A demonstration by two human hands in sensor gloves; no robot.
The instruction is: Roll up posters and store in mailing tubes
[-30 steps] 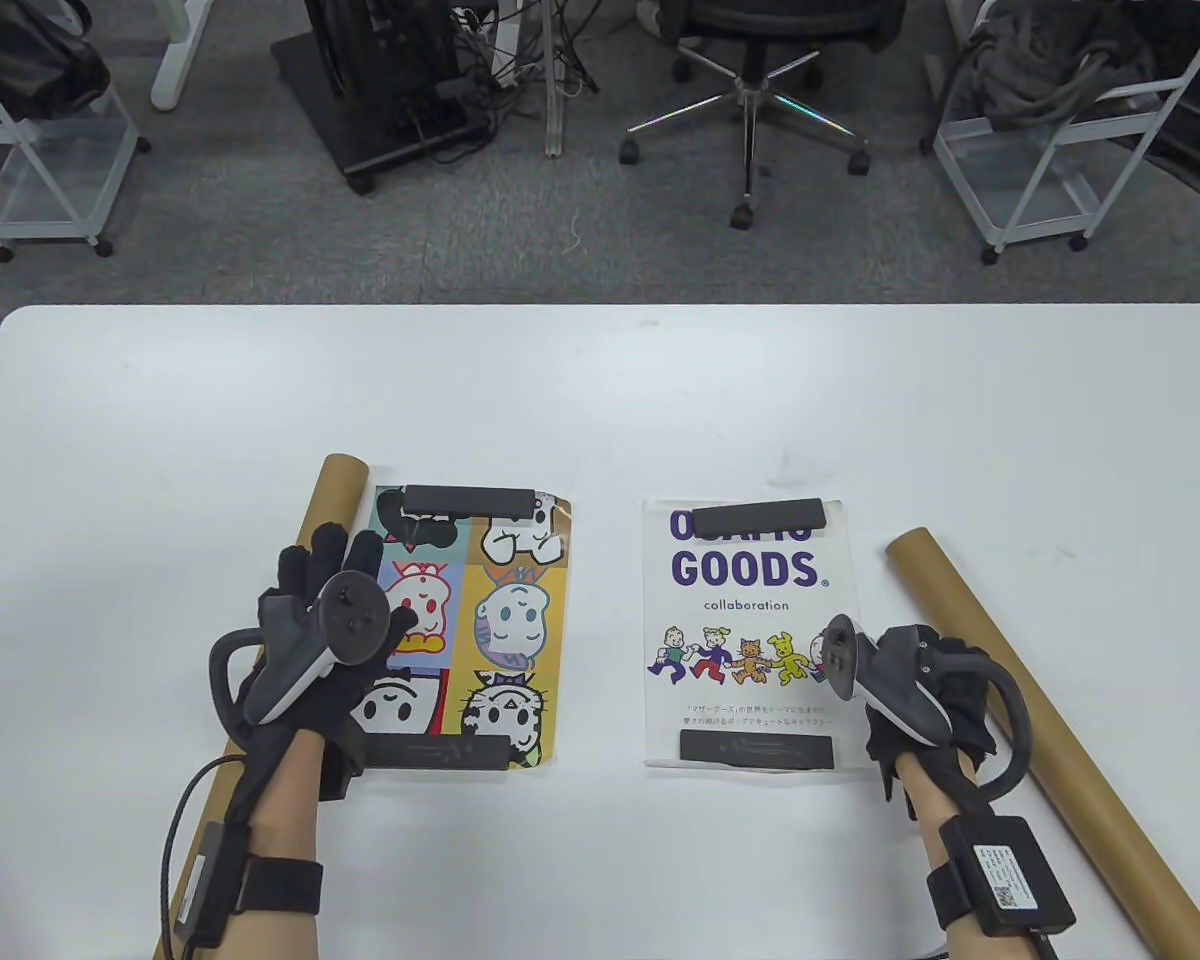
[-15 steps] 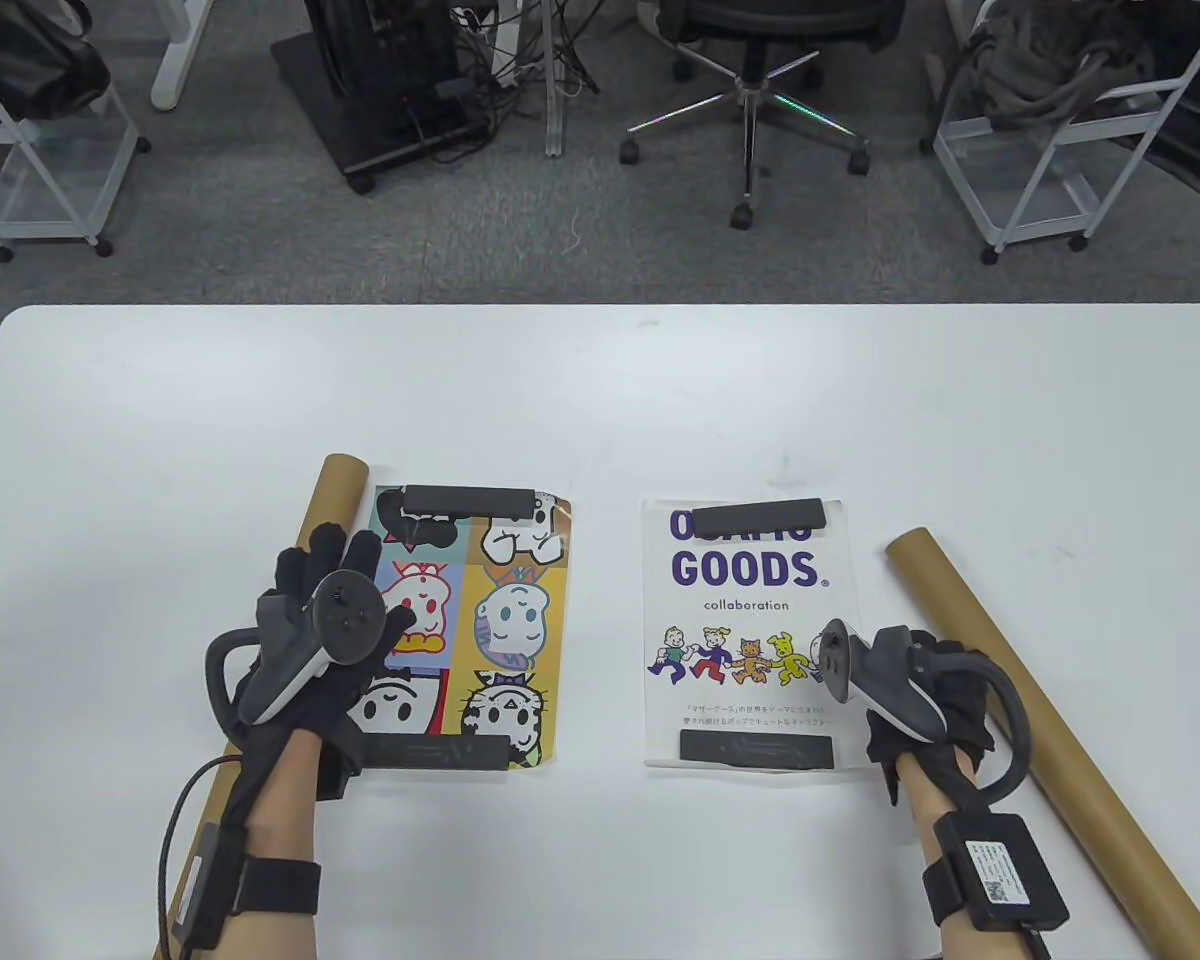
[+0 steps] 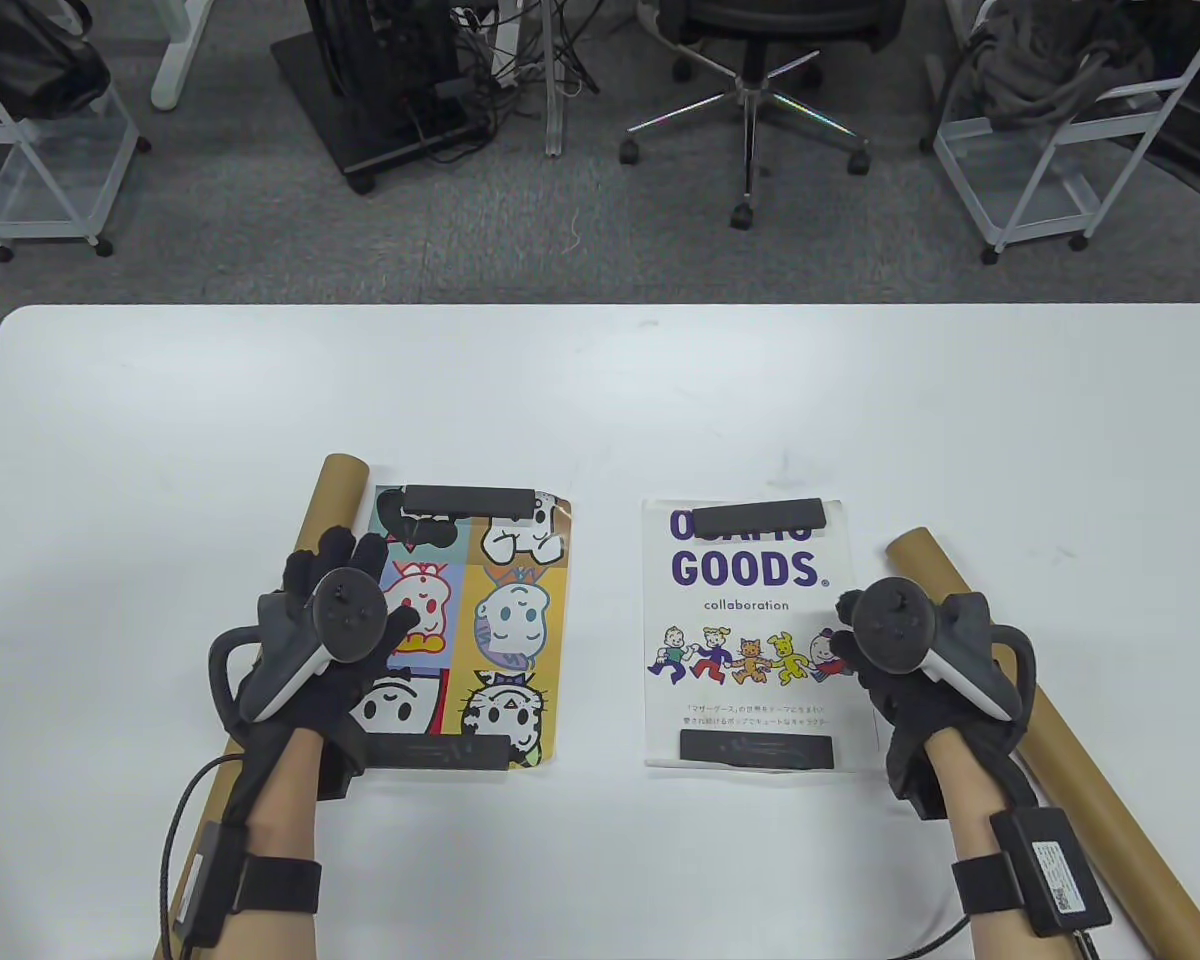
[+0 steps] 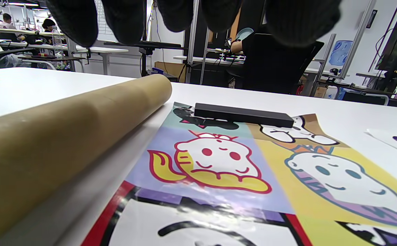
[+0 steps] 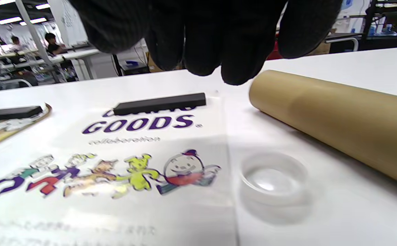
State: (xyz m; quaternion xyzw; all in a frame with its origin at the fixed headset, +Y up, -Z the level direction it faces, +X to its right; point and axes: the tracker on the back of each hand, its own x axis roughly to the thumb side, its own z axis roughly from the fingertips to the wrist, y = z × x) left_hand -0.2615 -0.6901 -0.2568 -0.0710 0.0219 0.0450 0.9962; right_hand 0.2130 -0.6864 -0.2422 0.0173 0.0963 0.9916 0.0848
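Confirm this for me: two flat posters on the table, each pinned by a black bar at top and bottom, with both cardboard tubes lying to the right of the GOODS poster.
One part is wrong. Only one cardboard tube lies right of the GOODS poster; the other tube lies left of the cartoon poster, as the table view shows. Both posters lie flat, each with black bars at top and bottom.

Office chair [image 3: 760, 60], white carts [image 3: 1040, 150], possibly computer tower [image 3: 380, 70].

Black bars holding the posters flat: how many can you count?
4. Colourful poster: one at its far edge, one at its near edge. White poster: one at its far edge, one at its near edge.
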